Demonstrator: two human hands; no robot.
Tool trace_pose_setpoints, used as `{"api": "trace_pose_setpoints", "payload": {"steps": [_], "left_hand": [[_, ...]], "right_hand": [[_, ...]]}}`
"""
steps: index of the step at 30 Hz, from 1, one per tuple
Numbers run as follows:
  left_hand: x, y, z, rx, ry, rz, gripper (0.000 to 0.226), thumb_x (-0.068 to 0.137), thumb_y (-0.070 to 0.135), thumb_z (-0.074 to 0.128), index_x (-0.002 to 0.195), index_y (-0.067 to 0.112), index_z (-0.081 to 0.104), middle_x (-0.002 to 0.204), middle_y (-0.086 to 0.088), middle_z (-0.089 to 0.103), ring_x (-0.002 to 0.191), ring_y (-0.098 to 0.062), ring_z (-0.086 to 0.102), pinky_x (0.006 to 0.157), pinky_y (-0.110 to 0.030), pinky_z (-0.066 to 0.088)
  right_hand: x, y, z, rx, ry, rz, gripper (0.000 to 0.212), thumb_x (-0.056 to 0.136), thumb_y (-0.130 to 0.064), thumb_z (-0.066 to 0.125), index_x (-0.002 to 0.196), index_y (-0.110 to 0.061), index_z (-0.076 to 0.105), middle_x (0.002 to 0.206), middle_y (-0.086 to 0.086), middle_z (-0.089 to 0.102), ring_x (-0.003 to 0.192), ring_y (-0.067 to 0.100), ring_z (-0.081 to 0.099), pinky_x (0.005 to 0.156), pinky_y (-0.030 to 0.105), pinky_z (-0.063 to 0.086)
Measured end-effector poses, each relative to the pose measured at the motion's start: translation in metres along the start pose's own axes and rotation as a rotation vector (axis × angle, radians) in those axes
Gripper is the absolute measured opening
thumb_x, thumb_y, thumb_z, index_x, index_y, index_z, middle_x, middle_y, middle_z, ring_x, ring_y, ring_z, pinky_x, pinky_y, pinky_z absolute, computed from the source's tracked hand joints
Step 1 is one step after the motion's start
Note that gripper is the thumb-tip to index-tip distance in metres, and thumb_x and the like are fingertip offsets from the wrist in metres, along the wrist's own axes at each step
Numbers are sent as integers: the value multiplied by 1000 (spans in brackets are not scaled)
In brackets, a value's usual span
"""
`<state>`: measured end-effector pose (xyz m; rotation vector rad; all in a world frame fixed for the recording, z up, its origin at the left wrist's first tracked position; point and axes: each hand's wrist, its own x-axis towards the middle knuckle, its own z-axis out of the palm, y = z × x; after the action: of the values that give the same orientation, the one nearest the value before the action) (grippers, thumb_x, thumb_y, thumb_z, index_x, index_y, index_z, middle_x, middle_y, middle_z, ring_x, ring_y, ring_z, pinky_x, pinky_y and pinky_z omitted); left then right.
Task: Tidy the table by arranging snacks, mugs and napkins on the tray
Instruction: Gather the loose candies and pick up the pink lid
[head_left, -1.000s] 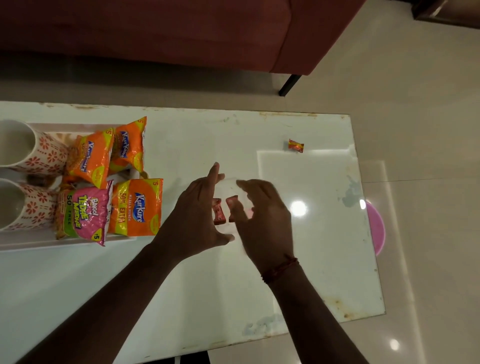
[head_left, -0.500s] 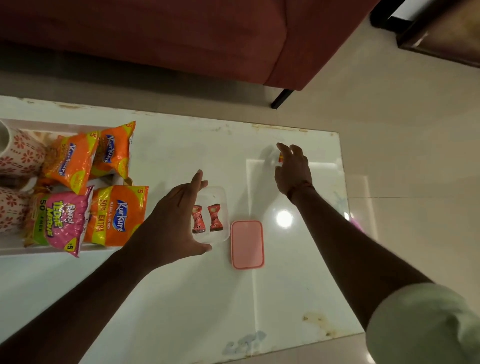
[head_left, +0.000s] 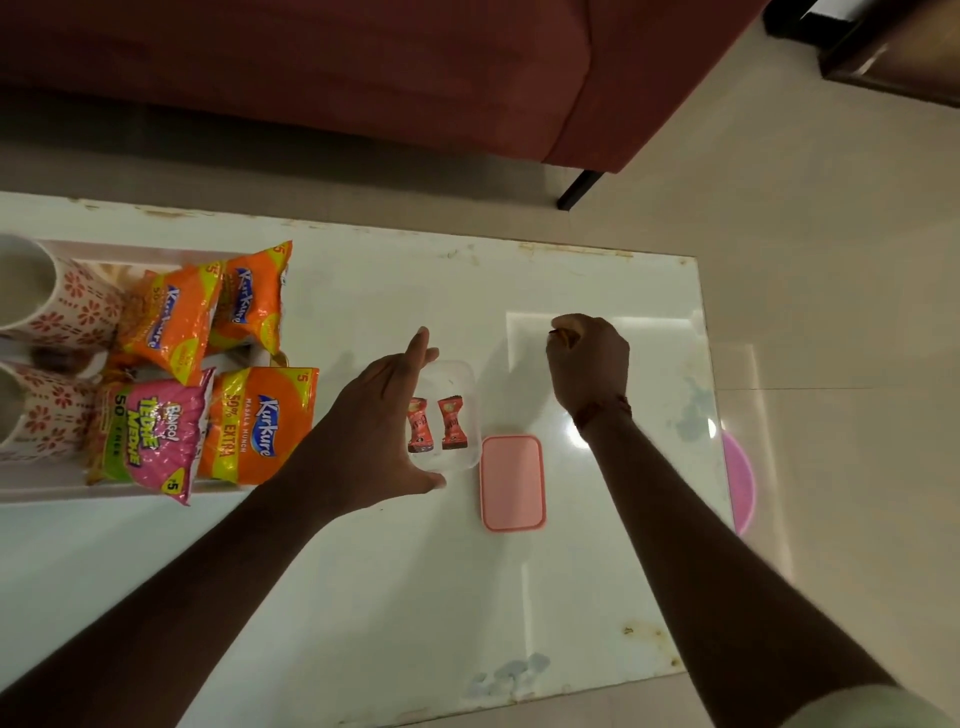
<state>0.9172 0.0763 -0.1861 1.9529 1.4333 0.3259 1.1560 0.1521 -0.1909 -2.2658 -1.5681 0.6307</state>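
Observation:
A clear plastic box (head_left: 460, 376) stands mid-table with two red wrapped candies (head_left: 436, 423) inside. My left hand (head_left: 376, 415) cups the box's left side. The box's pink lid (head_left: 512, 483) lies flat just to its right. My right hand (head_left: 589, 364) is closed on a small orange candy (head_left: 563, 335), lifted a little above the table right of the box. At the left, a white tray (head_left: 47, 486) carries two floral mugs (head_left: 62, 306), three orange Kurkure packets (head_left: 254, 421) and a pink Bingo packet (head_left: 150, 434).
The white glass table (head_left: 363, 597) ends at its right edge near a pink round object (head_left: 740, 483) on the floor. A dark red sofa (head_left: 363, 73) stands behind the table. Glossy tiled floor lies to the right.
My right hand left the box, put the pink lid down beside it, reached to the far-right candy and closed on it. My left hand stayed at the box.

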Motion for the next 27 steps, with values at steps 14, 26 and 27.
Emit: {"api": "trace_pose_setpoints", "payload": {"steps": [14, 26, 27], "left_hand": [[-4, 3, -12, -55, -33, 21, 143, 52, 54, 89, 154, 17, -5, 158, -1, 31, 144, -21, 31, 111, -28, 25], [-12, 2, -8, -33, -23, -3, 143, 53, 55, 88, 153, 25, -9, 157, 6, 30, 142, -16, 30, 108, -25, 25], [-13, 2, -7, -31, -24, -2, 144, 52, 55, 88, 153, 25, -9, 157, 6, 30, 142, -16, 30, 108, -24, 26]], "right_hand": [[-143, -72, 8, 255, -108, -181, 6, 87, -25, 67, 87, -27, 73, 81, -18, 67, 80, 10, 64, 72, 28, 52], [-152, -9, 12, 254, 188, 148, 56, 79, -22, 78, 131, -24, 57, 125, -4, 60, 109, 18, 60, 90, 30, 52], [-153, 0, 14, 220, 158, 193, 64, 77, -26, 79, 135, -22, 53, 129, 0, 58, 116, 22, 56, 97, 36, 49]]}}
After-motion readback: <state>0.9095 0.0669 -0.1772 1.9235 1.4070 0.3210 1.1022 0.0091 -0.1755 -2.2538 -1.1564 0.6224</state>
